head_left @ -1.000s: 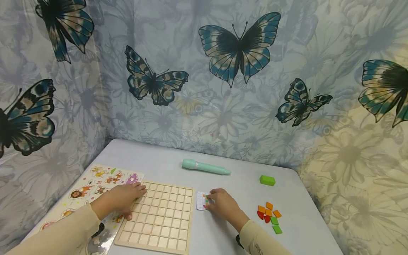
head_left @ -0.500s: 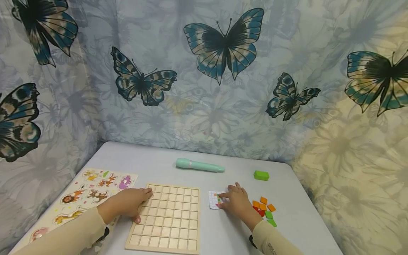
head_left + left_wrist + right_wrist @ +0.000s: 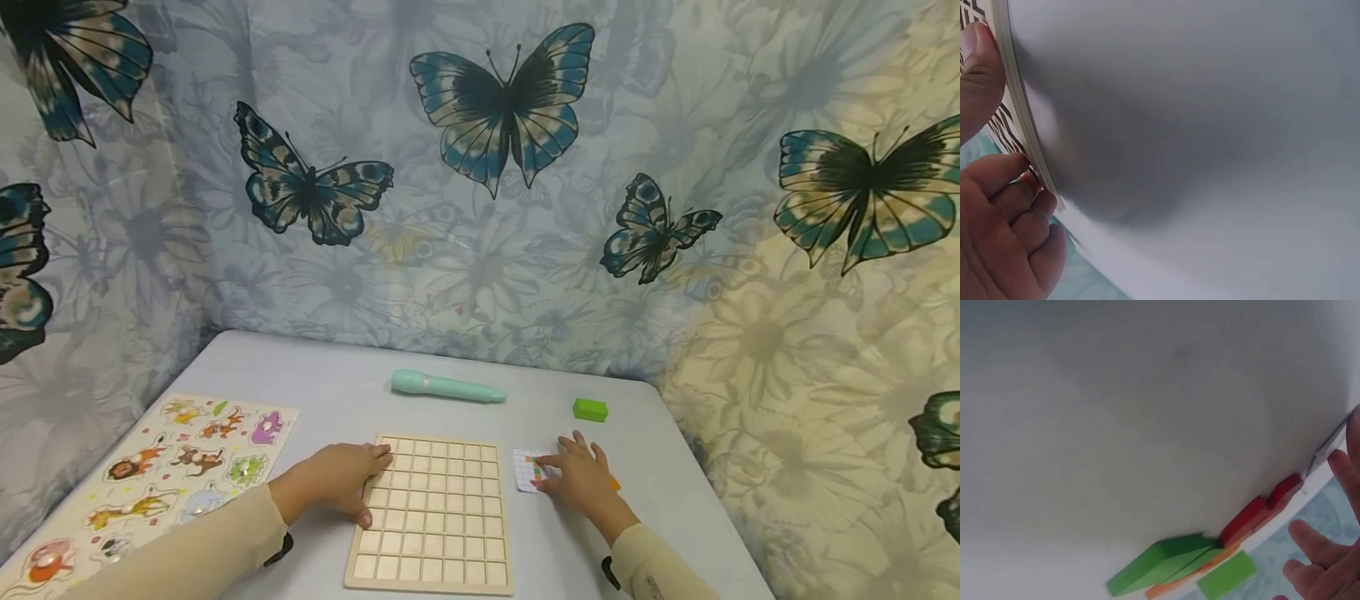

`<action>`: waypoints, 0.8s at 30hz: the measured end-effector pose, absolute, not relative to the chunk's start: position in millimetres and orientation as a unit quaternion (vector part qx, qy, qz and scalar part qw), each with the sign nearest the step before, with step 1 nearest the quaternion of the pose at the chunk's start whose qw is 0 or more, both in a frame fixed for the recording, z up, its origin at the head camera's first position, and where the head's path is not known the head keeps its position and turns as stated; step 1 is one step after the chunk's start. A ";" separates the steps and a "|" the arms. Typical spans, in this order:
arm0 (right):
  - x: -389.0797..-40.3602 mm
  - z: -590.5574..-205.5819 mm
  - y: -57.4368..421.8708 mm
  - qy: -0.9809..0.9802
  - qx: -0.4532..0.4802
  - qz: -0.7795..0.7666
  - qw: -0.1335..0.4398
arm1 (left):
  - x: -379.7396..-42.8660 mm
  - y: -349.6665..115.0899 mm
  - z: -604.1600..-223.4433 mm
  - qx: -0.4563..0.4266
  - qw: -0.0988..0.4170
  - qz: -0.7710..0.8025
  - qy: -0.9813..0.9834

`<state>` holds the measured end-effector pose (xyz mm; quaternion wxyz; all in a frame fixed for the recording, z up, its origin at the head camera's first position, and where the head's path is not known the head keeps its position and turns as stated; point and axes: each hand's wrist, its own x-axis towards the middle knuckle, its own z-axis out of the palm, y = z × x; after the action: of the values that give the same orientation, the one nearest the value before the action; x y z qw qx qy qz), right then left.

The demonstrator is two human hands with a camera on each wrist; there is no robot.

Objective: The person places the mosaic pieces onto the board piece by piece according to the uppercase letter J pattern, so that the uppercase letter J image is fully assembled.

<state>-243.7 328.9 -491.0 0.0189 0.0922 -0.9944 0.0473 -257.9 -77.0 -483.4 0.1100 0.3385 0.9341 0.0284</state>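
Note:
A pale wooden grid board lies flat in front of me. My left hand rests along its left edge, thumb and fingertips touching it. In the left wrist view the thumb lies on top of the board. To the right is a small white card printed with a coloured grid. My right hand touches the card's right side with index finger and thumb, its other fingers spread. Beneath this hand, red pieces, green pieces and orange ones lie on the table, mostly hidden in the head view.
A sheet of animal stickers lies at the left. A mint-green pen-shaped object is at the back, and a bright green block stands behind my right hand. Butterfly-printed fabric rises behind the table.
My left hand has slid the board rightward, off the sticker sheet. The card has moved right with my right hand, which now covers most of the loose coloured pieces. The view has shifted rightward.

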 end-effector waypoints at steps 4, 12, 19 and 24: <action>-241.4 -490.3 338.1 -0.994 0.083 0.067 0.021 | -258.2 -66.9 -480.0 0.342 0.108 0.025 0.933; -243.6 -490.4 342.7 -0.993 0.092 0.071 0.021 | -256.7 -59.0 -478.6 0.342 0.124 0.054 0.930; -243.7 -485.7 342.1 -0.993 0.085 0.082 0.011 | -257.5 -56.4 -479.9 0.350 0.120 0.071 0.926; -243.3 -487.4 346.0 -0.993 0.086 0.084 -0.007 | -256.0 -52.3 -482.7 0.348 0.121 0.073 0.927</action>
<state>-243.3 346.0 -487.4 -0.0067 0.0860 -0.9927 0.0842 -256.0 -52.3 -482.7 0.1205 0.3480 0.9269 0.0726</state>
